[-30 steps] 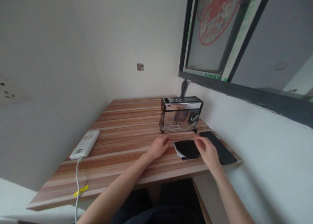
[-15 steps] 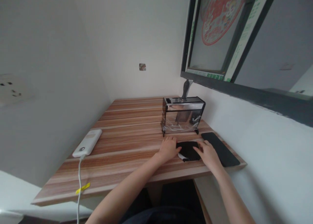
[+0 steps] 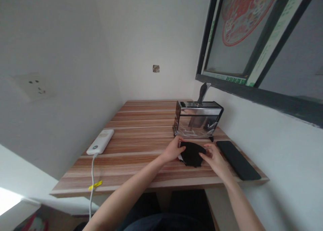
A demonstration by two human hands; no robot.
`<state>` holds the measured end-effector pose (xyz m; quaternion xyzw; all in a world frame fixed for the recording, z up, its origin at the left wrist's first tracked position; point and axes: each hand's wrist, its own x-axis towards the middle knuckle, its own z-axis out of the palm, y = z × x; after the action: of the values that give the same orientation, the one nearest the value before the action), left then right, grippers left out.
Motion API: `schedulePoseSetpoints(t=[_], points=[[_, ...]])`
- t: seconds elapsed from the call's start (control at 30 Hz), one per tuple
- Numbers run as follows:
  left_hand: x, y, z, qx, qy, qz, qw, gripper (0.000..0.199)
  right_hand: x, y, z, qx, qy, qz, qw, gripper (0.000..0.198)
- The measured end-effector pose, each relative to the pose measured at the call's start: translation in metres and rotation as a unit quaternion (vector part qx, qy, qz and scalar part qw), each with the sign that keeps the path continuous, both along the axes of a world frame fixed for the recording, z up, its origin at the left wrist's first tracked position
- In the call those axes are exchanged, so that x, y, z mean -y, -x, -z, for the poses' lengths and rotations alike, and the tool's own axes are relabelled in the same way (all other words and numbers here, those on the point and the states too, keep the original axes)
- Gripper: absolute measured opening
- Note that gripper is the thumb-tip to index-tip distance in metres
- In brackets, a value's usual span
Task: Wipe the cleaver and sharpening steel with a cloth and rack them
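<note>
A thin, flat black piece [image 3: 192, 154] with a curved upper edge, an uneven lower edge and a bit of white at its left lies near the table's front. My left hand [image 3: 174, 150] pinches its left side, thumb on top and fingers partly hidden behind. At its right side, my right hand [image 3: 213, 157] grips it the same way, thumb on the black surface. Just behind stands a clear-fronted knife holder [image 3: 198, 121] with black and chrome edges. A dark-handled tool [image 3: 202, 93] sticks up from its top. Right of my right hand lies a black slab [image 3: 237, 159] resembling a phone.
The wood-grain table [image 3: 141, 136] meets walls at the back and right. On its left sits a white power bank [image 3: 101, 141] with a white cable [image 3: 92, 173] running over the front edge, across yellow tape [image 3: 95, 185]. A dark-framed window [image 3: 227, 77] overhangs the right side.
The black piece now looks tilted up and slightly bent between my hands, its lower edge more uneven. My left hand has shifted further back along its side. The view has turned a little left.
</note>
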<state>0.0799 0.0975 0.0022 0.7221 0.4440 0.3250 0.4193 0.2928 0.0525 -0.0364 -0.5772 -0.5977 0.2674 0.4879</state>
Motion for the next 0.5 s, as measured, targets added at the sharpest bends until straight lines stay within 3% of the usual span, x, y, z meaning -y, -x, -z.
schedulePoseSetpoints(t=[0.2, 0.4, 0.5], points=[[0.002, 0.062, -0.006, 0.073, 0.075, 0.021, 0.994, 0.036, -0.003, 0.055, -0.029, -0.152, 0.084, -0.133, 0.976, 0.044], [-0.004, 0.135, -0.015, 0.041, 0.072, -0.052, 0.995, 0.039, -0.038, 0.116, -0.05, -0.142, 0.11, -0.301, 0.937, 0.042], [-0.013, 0.169, -0.018, 0.009, 0.061, -0.079, 0.995, 0.042, -0.059, 0.149, -0.053, -0.139, 0.119, -0.349, 0.919, 0.039]])
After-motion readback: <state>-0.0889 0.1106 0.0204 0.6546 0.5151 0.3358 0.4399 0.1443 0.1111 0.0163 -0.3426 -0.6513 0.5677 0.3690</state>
